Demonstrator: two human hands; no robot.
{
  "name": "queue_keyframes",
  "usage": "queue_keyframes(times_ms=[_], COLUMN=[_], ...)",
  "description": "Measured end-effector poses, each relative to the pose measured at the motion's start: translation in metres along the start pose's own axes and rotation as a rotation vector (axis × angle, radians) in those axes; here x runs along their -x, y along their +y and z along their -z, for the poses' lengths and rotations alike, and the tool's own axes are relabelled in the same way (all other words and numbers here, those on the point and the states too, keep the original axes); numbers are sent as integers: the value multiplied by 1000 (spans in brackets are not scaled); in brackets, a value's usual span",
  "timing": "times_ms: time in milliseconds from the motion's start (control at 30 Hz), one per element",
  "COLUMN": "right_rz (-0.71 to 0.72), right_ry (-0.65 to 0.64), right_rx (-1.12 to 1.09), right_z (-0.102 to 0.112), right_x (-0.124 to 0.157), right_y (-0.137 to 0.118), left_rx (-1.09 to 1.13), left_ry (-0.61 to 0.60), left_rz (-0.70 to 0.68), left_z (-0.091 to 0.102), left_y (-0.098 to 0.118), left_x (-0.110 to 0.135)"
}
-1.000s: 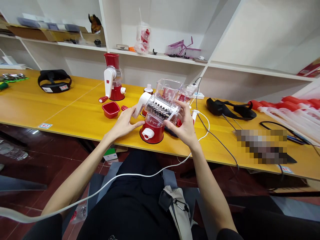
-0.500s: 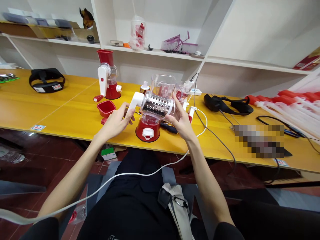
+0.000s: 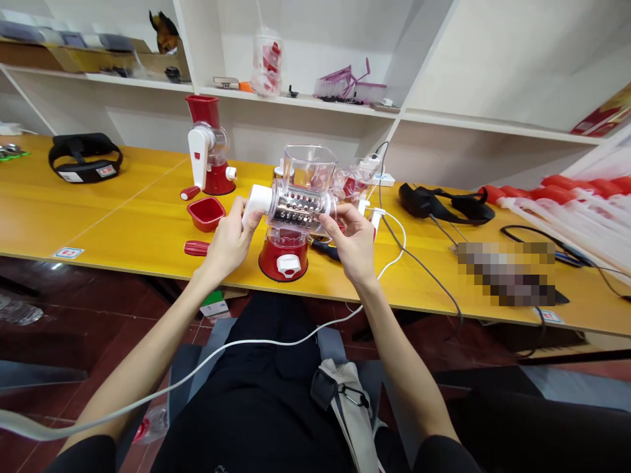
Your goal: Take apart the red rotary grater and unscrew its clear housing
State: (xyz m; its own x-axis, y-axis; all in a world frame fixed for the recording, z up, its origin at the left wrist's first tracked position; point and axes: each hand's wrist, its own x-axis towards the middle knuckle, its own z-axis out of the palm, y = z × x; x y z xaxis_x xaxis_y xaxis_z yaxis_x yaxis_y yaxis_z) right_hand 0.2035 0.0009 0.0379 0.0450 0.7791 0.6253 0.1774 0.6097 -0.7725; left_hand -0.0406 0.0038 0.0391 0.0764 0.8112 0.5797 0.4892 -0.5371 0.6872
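A rotary drum grater with a clear plastic body and a red base stands upright at the table's near edge. Its perforated metal drum lies sideways inside the housing. My left hand is closed around the white crank arm at the drum's left end; the red crank grip sticks out beyond the fingers. At the drum's right end, my right hand holds the clear housing between thumb and fingers. A white knob sits on the base front.
A second red-and-white grater stands at the back left, with a red hopper tray in front of it. Behind my right hand is another clear grater. Black headsets and cables lie on the table. A white cable crosses my lap.
My left hand has closed more fully around the crank arm. My right fingers have shifted from spread along the housing to a tighter hold at its right end. The view has moved slightly.
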Motion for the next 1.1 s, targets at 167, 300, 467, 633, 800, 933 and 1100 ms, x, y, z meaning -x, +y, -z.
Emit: queue_keyframes(times_ms=[167,300,467,633,800,933,1100], right_rz=[-105,-113,-81,-80,-71,-52,-59], right_ry=[-135,-140,-122,-91,-87,-95,-105], right_rx=[-198,-186,-167,-149,-155,-145,-142], right_z=[-5,-8,-10,-12,-11,-10,-9], right_x=[3,3,4,5,4,2,0], right_y=[-10,-8,-4,-4,-5,0,6], left_rx=[-17,-52,-93,-81,24,101,112], left_ry=[0,-42,-24,13,-212,-456,-520], left_rz=[-22,-24,12,22,17,32,45], left_z=[-3,2,5,1,20,47,56], left_y=[-1,4,6,6,11,16,15], left_x=[1,1,2,2,-2,-7,-11])
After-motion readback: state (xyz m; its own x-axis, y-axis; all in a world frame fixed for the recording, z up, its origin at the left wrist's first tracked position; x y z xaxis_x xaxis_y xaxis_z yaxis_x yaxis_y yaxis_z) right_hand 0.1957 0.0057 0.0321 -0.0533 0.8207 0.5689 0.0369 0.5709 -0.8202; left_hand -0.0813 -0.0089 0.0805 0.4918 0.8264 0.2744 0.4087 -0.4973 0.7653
